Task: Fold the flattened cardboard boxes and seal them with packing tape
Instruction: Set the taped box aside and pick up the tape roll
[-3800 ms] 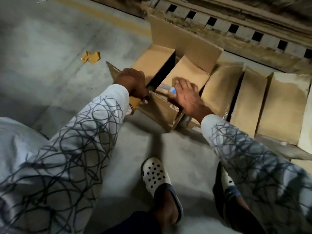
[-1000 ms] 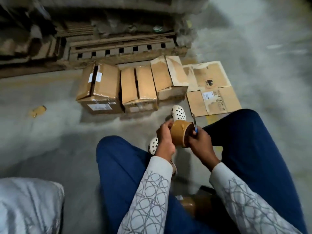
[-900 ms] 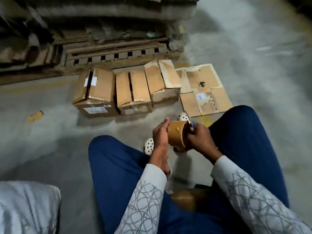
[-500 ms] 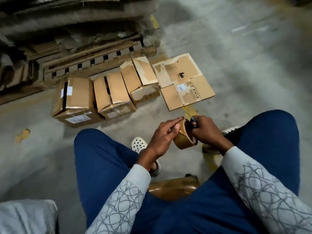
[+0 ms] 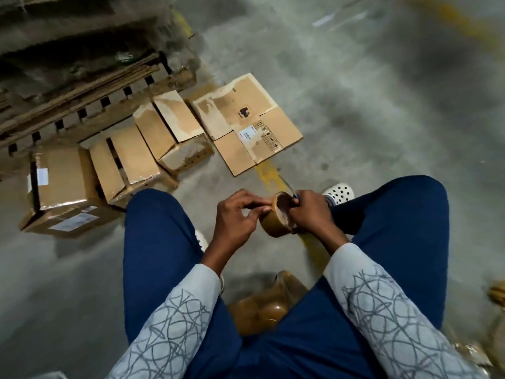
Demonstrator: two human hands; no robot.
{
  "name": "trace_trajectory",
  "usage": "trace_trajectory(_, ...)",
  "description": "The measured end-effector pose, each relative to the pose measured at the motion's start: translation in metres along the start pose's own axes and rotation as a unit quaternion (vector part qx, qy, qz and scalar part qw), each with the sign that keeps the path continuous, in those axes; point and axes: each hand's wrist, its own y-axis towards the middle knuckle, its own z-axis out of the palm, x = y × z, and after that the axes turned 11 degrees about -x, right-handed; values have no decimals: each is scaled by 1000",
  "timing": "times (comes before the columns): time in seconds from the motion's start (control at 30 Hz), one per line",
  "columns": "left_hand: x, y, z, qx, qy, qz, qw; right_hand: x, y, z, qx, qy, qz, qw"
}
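1. A grey concrete floor (image 5: 369,110) fills the view, with a worn yellow line (image 5: 266,172) painted across it. A stack of flat cardboard (image 5: 82,86) lies at the upper left.
2. Three folded boxes sit in a row on the floor in front of that stack, each touching the next. The left box (image 5: 64,184) has white labels and a dark gap along its top. The middle box (image 5: 136,160) shows a slit between its top flaps. The right box (image 5: 172,127) is tilted away from the others.
3. A flattened box (image 5: 240,116) lies flat on the floor just beside the right box, its printed marks and a white label facing up.
4. The person sits with knees apart in blue trousers (image 5: 155,236) and patterned grey sleeves (image 5: 175,318). One white perforated clog (image 5: 338,192) shows past the right knee.
5. The roll of packing tape (image 5: 276,222) is held up above the floor between the knees, its hollow core facing up.
6. The left grip (image 5: 237,214) has its fingers curled, and thumb and fingertips meet at the roll's near rim. Whether they have a loose tape end cannot be told.
7. The right grip (image 5: 308,212) is curled round the roll's far side. It also holds a thin tool (image 5: 289,188) with a blue part, pointing away.
8. A brown glossy bundle (image 5: 265,307) lies on the floor under the person's legs.
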Motion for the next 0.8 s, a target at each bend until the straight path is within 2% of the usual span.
trace_trajectory(0.17,14,-11,6,31,-5,-102,994,0,0,10,40,-43,-24,998)
trace_trajectory(0.33,32,-18,-2,53,-14,-173,983,2,1,21,29,-79,-49,995)
trace_trajectory(0.47,33,-21,-2,62,32,-128,989,9,-2,31,44,-87,-52,994)
trace_trajectory(0.67,28,-30,10,169,142,-69,973,7,-8,43,70,-97,-60,991)
trace_trajectory(0.8,23,-24,10,115,184,2,976,14,-10,42,66,-73,-47,994)
